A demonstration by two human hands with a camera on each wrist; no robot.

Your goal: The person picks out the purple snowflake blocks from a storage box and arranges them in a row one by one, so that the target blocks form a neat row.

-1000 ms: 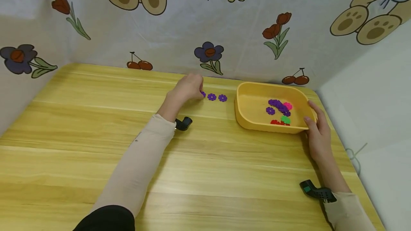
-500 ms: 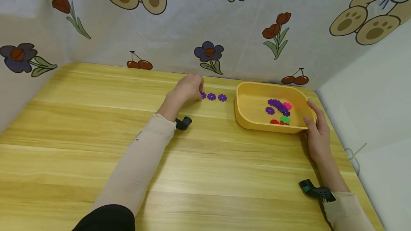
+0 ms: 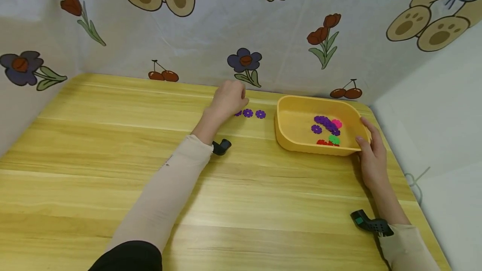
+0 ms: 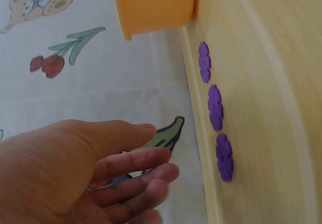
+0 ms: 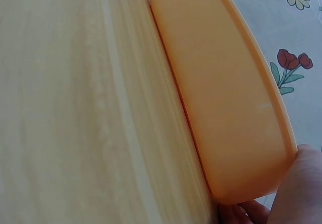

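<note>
My left hand hovers just over the far part of the table, its fingers loosely bent and nothing between them in the left wrist view. Beside it lie three purple flower-shaped discs in a row, the left one, the middle one and the right one. The left disc is partly covered by the hand in the head view. My right hand grips the right end of a yellow plastic bin, thumb on the rim and other fingers along the outside. Inside are several purple discs, plus pink, green and red ones.
The wooden table runs back to a white cloth printed with flowers, cherries and bears. A white wall stands along the right edge, where a thin pale cord hangs.
My left hand has let go of the left purple disc, lifting and shifting slightly right and away from me. The right hand and the bin have stayed in place.
</note>
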